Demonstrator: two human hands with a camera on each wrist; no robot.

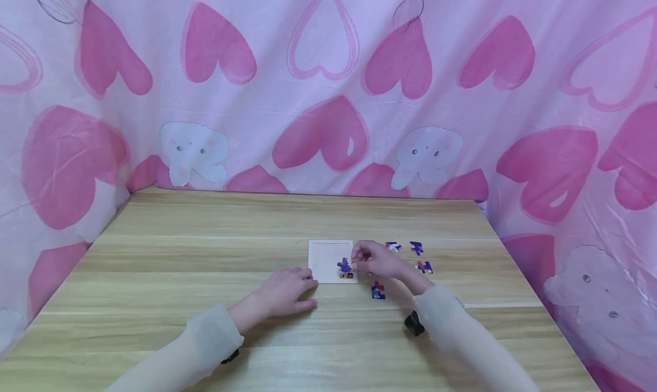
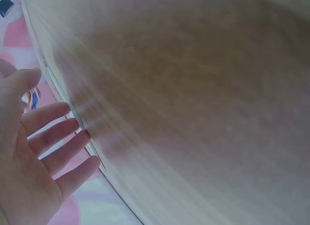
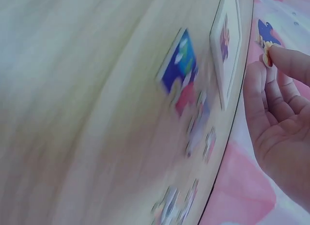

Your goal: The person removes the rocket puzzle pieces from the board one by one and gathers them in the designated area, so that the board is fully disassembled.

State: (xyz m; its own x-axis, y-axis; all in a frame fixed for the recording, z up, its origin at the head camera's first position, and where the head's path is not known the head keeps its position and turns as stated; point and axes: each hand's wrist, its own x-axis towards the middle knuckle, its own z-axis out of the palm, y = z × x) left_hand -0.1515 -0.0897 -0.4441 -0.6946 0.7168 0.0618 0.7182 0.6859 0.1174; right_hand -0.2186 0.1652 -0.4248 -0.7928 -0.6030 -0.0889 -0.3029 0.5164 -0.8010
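Observation:
A square white puzzle tray [image 1: 322, 261] lies on the wooden table. In its near right corner sits a colourful puzzle piece [image 3: 224, 38]. Between thumb and fingertips, my right hand [image 1: 378, 259] pinches another jigsaw piece [image 3: 266, 38], blue with a yellow end, over the tray's right side. My left hand [image 1: 287, 291] rests palm down on the table, its fingertips at the tray's left edge and nothing in its grasp. Fingers of the left hand [image 2: 53, 137] look straight and slightly spread in the left wrist view.
Right of the tray lie several loose pieces: one nearest me [image 1: 378, 290], others farther back [image 1: 417, 247] and to the right [image 1: 424, 266]. My right forearm passes close over some of them. A pink heart-patterned curtain [image 1: 320, 129] hangs behind the wooden table [image 1: 205, 255].

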